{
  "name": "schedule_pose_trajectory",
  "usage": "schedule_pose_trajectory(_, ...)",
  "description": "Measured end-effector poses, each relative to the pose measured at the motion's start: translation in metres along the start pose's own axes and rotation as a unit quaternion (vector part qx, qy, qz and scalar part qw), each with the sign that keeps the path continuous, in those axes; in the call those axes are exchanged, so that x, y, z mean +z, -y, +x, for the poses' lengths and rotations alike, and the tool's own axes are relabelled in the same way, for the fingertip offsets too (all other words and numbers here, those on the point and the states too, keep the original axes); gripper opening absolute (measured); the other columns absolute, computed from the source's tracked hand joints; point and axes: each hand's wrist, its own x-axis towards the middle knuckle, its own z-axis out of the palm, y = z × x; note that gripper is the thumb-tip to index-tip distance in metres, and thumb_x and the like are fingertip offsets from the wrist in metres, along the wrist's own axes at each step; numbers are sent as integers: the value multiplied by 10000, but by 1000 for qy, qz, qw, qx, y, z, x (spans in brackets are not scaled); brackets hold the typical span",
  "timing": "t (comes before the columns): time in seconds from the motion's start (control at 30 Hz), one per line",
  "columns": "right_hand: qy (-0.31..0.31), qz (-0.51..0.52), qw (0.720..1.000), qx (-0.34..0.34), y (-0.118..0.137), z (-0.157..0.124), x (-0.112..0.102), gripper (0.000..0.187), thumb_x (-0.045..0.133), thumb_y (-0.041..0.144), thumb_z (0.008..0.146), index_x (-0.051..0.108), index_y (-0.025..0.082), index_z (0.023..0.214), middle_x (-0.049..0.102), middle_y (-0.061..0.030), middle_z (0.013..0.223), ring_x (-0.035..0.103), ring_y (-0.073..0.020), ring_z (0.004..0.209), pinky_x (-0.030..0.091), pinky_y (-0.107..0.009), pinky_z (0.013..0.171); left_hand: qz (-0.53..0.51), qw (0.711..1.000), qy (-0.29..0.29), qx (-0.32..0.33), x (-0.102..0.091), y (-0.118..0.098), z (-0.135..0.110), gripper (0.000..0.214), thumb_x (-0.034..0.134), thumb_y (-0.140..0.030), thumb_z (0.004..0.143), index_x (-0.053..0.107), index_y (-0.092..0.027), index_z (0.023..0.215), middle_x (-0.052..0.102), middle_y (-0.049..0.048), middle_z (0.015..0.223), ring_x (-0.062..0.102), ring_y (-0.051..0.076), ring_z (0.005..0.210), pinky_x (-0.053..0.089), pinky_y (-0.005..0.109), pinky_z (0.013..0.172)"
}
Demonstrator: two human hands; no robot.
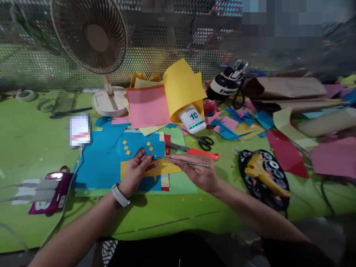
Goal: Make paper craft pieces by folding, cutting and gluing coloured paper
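Observation:
My right hand (pixel 198 172) is closed around slim metal tweezers (pixel 189 161), whose tip points left toward the fingers of the other hand. My left hand (pixel 139 167) has thumb and fingertips pinched together at that tip; whatever is between them is too small to make out. Beneath both hands lies a blue paper sheet (pixel 97 159), on which several small yellow paper squares (pixel 125 147) rest beyond the left fingers. A yellow paper strip (pixel 171 167) crosses the sheet under the hands, partly covered by them.
Right of the sheets are an orange-handled cutter (pixel 203 152), black scissors (pixel 205 142) and a black tray (pixel 282 198) holding a yellow glue gun (pixel 257 168). Behind stand a fan (pixel 109 100), a white container (pixel 194 120) and a bottle (pixel 224 87). A purple power adapter (pixel 62 189) sits left.

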Motion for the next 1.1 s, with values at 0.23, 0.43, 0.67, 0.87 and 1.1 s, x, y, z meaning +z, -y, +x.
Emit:
schedule_pose_trajectory(0.23, -1, -12, 996, -94, -3, -2, 2, 315, 619, 117, 905, 669, 237, 1192, 778, -54, 957, 748, -150, 763, 623, -246, 648, -25, 999, 31, -25, 4, -8, -5, 522, 853, -269, 677, 541, -161, 1081, 679, 23, 967, 678, 176, 935, 554, 348, 890)
schedule_pose_trajectory(0.43, -16, 10, 997, -80, -4, -4, 1, 360, 632, 114, 892, 664, 272, 1214, 778, -34, 960, 749, -156, 762, 626, -254, 640, -19, 999, 23, -20, 5, -7, -4, 507, 853, -250, 670, 534, -161, 1054, 676, -1, 902, 681, 157, 890, 559, 333, 879)
schedule_pose_trajectory(0.67, -86, 89, 986, 111, -8, -7, -3, 122, 653, 294, 893, 756, 248, 939, 774, -14, 830, 742, -182, 699, 624, -284, 604, -45, 999, 17, -5, 5, -6, -3, 492, 861, -223, 648, 528, -177, 1006, 609, -59, 783, 662, 123, 803, 582, 340, 854)
schedule_pose_trajectory(0.87, -80, 245, 927, 272, -15, 1, 3, 274, 685, 487, 835, 736, 219, 810, 759, -33, 758, 741, -216, 635, 640, -327, 581, -63, 998, -2, -3, 6, -3, -3, 482, 863, -208, 642, 537, -182, 997, 577, -71, 747, 661, 124, 799, 593, 313, 811)
schedule_pose_trajectory(1.1, -92, 327, 880, 332, -29, 1, 10, 314, 726, 522, 784, 728, 209, 810, 763, -45, 775, 748, -235, 679, 644, -353, 611, -64, 998, -7, 7, 5, 0, -3, 480, 860, -223, 653, 558, -186, 1024, 558, -70, 760, 662, 120, 816, 588, 295, 809)
